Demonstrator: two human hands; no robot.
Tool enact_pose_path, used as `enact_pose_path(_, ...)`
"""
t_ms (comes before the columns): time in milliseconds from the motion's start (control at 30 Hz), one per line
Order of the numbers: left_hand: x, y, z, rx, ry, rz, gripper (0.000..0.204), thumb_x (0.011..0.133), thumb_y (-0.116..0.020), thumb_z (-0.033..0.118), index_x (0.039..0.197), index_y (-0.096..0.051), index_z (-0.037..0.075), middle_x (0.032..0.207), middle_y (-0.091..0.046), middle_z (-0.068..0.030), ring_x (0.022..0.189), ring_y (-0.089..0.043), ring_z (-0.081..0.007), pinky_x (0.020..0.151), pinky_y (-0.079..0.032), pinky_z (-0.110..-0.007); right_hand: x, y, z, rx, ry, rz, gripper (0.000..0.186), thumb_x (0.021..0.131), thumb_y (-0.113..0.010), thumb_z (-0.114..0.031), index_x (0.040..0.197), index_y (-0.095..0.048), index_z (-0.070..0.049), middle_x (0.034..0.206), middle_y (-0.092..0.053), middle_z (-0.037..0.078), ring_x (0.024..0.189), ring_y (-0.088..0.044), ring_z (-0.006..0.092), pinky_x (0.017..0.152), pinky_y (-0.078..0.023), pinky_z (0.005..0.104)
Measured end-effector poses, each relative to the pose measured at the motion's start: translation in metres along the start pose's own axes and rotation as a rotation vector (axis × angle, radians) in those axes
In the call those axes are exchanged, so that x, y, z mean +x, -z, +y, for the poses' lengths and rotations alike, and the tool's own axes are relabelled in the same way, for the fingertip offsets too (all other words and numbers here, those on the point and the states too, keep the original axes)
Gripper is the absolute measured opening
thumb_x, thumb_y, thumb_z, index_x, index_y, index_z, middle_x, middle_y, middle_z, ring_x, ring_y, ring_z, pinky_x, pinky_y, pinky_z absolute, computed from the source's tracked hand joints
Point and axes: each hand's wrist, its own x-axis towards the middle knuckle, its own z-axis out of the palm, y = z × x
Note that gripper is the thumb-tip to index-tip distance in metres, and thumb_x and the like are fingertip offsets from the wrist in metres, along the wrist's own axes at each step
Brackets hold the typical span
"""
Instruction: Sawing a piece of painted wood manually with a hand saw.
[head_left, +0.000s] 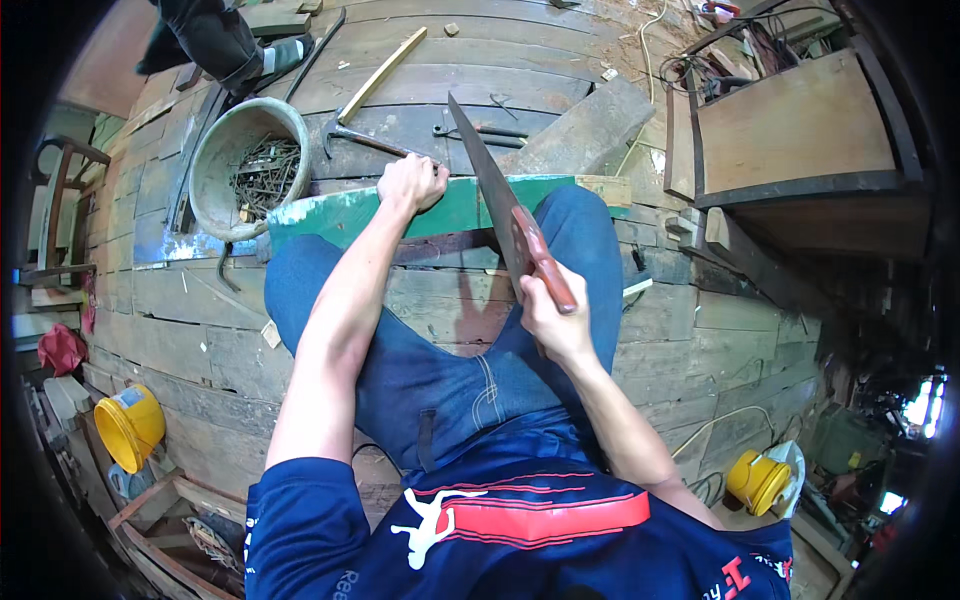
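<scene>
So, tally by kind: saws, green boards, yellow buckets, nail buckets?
Saw: 1, in the right hand
Green board: 1, left hand on it
Yellow buckets: 2, one at left, one at right
Nail bucket: 1
Total: 5

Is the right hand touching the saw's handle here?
Touching. The head view shows the right hand gripping the near end of the reddish-brown saw handle, with no gap between them.
</scene>
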Motion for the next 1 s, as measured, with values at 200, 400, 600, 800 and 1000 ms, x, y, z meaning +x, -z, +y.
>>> enact_pose_path(200, -0.01, 0.007, -0.008, 0.012, 0.016, 0.03, 0.049, 0.089, -0.047, 0.045, 0.091, -0.074, 0.005, 0.094, -0.069, -0.0227, 0.086, -0.069, -0.0386, 0.08, -0.055, -0.045, -0.062, 0.025, -0.042, -0.07, -0.071, -0.069, 0.011, 0.086, -0.058, -0.006, 0.092, -0.061, 0.003, 0.06, -0.049, 0.001, 0.053, -0.047, 0.0076, 0.05, -0.038, 0.0262)
enact_pose_path(400, 0.002, 0.001, 0.006, 0.038, -0.021, 0.035, 0.048, 0.09, -0.046, 0.044, 0.093, -0.074, 0.005, 0.095, -0.069, -0.0232, 0.087, -0.069, -0.0383, 0.08, -0.054, -0.046, 0.045, -0.01, 0.013, 0.102, -0.007, 0.024, 0.012, 0.086, -0.057, -0.007, 0.078, -0.054, 0.001, 0.061, -0.046, 0.0, 0.057, -0.041, 0.0067, 0.051, -0.035, 0.0289)
enact_pose_path(600, -0.003, -0.006, -0.014, 0.048, 0.017, 0.077, 0.048, 0.09, -0.047, 0.046, 0.093, -0.073, 0.005, 0.097, -0.069, -0.0228, 0.088, -0.068, -0.0386, 0.082, -0.053, -0.047, -0.054, 0.017, -0.029, 0.005, -0.109, -0.034, 0.009, 0.085, -0.056, -0.005, 0.086, -0.059, 0.003, 0.061, -0.051, 0.003, 0.055, -0.05, 0.0119, 0.054, -0.042, 0.0295)
enact_pose_path(800, 0.006, -0.001, 0.003, 0.044, 0.002, -0.01, 0.055, 0.092, -0.044, 0.049, 0.092, -0.072, 0.001, 0.101, -0.067, -0.0254, 0.092, -0.067, -0.0406, 0.084, -0.053, -0.048, 0.036, -0.019, 0.023, -0.055, 0.102, 0.077, 0.012, 0.082, -0.059, -0.008, 0.08, -0.054, 0.003, 0.059, -0.049, 0.014, 0.053, -0.049, 0.0215, 0.056, -0.042, 0.0353)
enact_pose_path(1000, 0.0, 0.002, -0.018, 0.049, 0.047, -0.025, 0.053, 0.093, -0.045, 0.047, 0.094, -0.071, 0.001, 0.101, -0.067, -0.0255, 0.093, -0.067, -0.0409, 0.085, -0.053, -0.048, -0.058, 0.007, -0.042, 0.02, -0.115, -0.028, 0.009, 0.084, -0.057, -0.005, 0.09, -0.06, 0.002, 0.065, -0.053, 0.009, 0.056, -0.051, 0.0163, 0.056, -0.043, 0.0319)
